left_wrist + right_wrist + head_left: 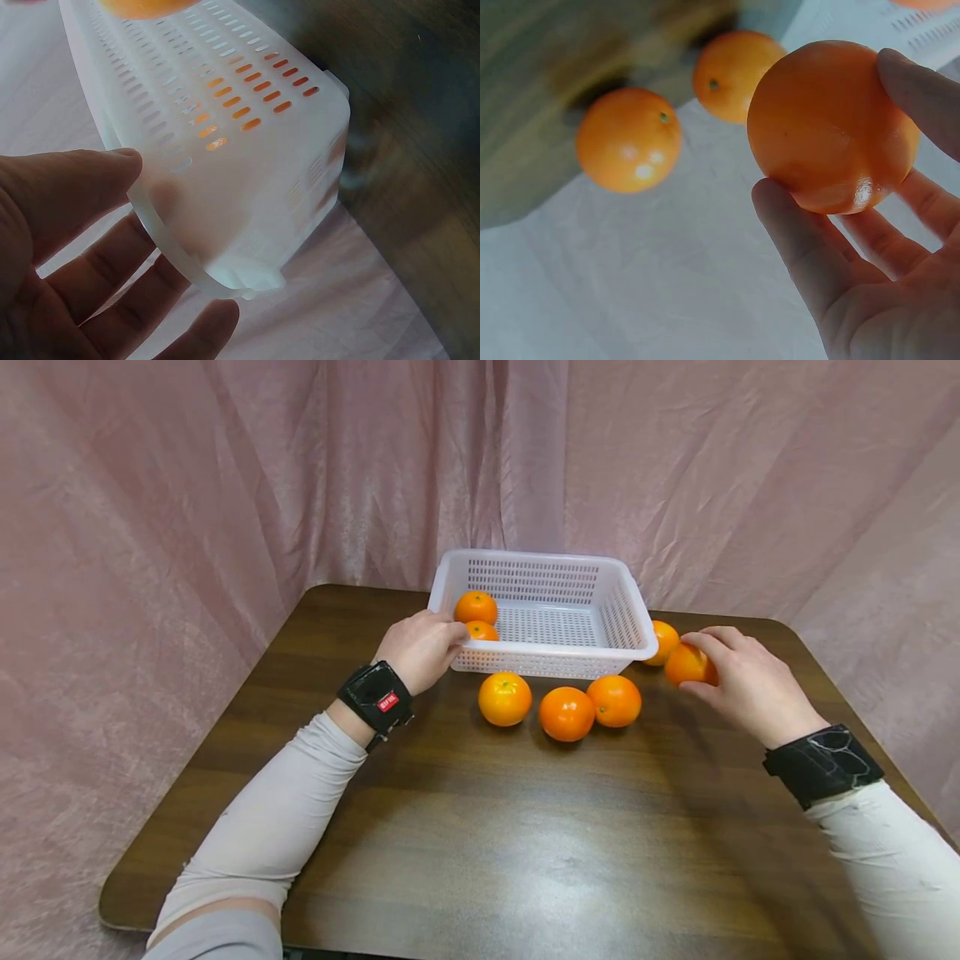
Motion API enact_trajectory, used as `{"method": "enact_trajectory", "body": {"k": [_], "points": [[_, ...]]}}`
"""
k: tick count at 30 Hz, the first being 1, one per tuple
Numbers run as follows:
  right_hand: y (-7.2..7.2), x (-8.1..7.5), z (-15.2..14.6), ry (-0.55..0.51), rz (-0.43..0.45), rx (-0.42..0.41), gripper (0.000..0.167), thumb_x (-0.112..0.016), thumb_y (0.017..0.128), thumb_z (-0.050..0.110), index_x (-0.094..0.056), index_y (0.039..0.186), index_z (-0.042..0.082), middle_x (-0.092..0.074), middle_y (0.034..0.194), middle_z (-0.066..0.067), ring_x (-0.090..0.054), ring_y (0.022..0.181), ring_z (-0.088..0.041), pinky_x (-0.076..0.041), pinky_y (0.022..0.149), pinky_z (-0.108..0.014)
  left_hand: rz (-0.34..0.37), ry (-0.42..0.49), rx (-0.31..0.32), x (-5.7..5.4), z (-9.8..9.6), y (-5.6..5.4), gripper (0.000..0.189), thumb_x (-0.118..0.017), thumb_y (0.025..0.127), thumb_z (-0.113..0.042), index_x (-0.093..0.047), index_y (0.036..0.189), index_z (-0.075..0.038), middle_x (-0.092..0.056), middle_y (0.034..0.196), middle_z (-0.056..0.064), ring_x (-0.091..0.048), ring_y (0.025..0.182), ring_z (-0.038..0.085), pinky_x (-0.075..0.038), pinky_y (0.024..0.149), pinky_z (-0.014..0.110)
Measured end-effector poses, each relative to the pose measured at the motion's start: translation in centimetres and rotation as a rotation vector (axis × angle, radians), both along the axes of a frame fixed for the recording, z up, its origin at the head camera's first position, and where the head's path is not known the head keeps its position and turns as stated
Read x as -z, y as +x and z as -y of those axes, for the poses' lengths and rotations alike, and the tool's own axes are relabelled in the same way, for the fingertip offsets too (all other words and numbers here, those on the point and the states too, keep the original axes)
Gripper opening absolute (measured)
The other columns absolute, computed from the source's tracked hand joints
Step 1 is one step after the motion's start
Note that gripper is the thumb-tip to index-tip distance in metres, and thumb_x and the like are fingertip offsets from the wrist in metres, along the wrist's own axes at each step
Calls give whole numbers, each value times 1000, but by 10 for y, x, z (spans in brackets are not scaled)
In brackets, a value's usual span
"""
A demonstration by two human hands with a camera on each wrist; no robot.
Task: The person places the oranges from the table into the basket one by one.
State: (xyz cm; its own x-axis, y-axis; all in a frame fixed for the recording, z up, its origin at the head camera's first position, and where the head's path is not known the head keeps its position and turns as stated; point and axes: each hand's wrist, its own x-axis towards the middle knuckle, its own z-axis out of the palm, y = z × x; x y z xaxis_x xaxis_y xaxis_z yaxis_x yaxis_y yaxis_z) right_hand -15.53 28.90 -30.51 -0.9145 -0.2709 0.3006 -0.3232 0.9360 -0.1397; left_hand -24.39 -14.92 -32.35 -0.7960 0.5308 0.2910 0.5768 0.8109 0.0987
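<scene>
My left hand [422, 650] holds the white plastic basket [551, 653] by its rim at the front left corner. In the left wrist view the thumb lies on one side of the basket's rim [161, 229] and the fingers on the other. Inside the basket, at its left end, sit two oranges, one [476, 607] behind the other [482, 631]. My right hand [753, 685] grips an orange [829, 127] between thumb and fingers, to the right of the basket. Close beside it another orange [662, 643] is by the basket's right end, partly hidden.
Three oranges lie on the brown wooden table [450, 827] before the basket: one [505, 699] apart at left, and two [566, 714] close together further right. A pink curtain [375, 468] hangs behind the table's far edge.
</scene>
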Motion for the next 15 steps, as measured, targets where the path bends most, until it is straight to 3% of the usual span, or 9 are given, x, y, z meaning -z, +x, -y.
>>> {"method": "enact_trajectory", "body": {"k": [9, 15], "points": [[-1, -19, 9, -8, -87, -40, 62, -98, 84, 10, -68, 137, 2, -63, 134, -24, -61, 115, -51, -49, 93, -68, -7, 4, 7, 2, 1, -1, 17, -84, 100, -15, -83, 117, -11, -79, 106, 9, -71, 97, 34, -62, 85, 50], [-5, -30, 19, -10, -90, -54, 63, -97, 85, 12, -67, 140, 4, -63, 136, -23, -60, 117, -50, -49, 93, -68, -18, 5, 8, 2, 1, -1, 17, -84, 100, -15, -83, 116, -11, -79, 106, 8, -71, 97, 34, -62, 85, 50]]}}
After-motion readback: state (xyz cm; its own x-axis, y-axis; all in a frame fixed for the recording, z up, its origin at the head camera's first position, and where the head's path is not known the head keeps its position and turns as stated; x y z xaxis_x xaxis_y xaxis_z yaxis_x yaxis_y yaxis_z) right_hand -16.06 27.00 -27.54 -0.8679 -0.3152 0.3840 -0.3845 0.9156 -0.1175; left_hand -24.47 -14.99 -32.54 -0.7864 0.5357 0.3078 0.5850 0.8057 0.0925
